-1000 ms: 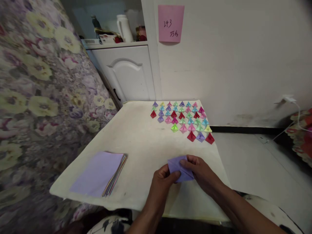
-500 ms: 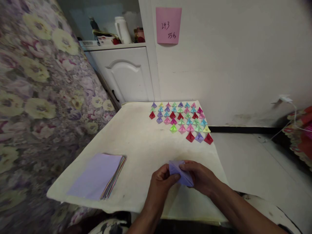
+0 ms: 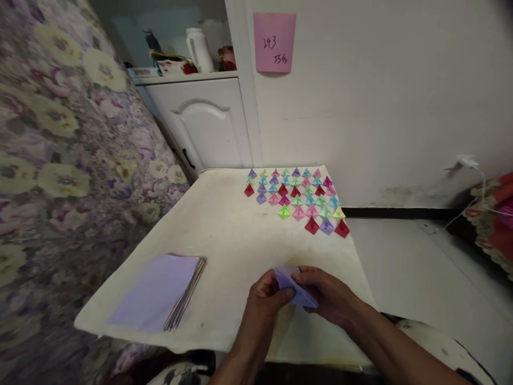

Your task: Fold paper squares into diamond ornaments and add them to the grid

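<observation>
The left hand [image 3: 265,295] and right hand [image 3: 327,293], both curled nearly closed, pinch a folded purple paper [image 3: 303,298], covering parts of it; its underside is hidden.

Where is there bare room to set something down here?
The widest patch of table lies between the paper stack and the folded pieces; another, between stack and left hand. The folded pieces crowd the far right; the right hand and purple paper cover part of the near right.
</observation>
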`<state>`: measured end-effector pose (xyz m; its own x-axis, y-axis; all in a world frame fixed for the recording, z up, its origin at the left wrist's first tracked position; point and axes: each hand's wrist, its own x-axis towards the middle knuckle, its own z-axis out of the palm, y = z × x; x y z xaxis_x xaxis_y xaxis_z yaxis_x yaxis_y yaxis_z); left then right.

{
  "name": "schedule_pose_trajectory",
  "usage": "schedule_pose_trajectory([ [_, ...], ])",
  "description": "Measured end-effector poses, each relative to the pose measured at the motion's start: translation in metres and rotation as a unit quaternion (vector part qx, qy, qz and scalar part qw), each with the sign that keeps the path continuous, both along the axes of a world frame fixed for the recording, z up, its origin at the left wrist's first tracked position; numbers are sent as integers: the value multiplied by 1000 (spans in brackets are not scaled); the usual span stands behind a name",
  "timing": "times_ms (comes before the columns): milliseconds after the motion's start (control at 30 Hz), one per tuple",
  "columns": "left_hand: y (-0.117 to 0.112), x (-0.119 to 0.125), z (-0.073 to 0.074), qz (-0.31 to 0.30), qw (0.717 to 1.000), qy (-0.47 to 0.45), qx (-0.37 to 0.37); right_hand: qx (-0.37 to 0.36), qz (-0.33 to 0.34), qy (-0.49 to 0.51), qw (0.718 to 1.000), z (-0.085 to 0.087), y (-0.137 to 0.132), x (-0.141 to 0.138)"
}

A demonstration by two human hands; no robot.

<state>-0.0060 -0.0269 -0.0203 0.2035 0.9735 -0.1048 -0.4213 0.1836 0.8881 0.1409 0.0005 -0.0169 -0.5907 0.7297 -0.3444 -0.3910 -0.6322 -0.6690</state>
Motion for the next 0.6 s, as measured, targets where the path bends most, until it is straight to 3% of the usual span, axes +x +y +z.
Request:
schedule_pose_trajectory([
  [200,1,0,3,27,999,-12,-19,-14,21,1,1000,-1,0,1],
  [600,-1,-2,11,17,998,4,-64,-32,29,-21,999,5,-1,-1],
])
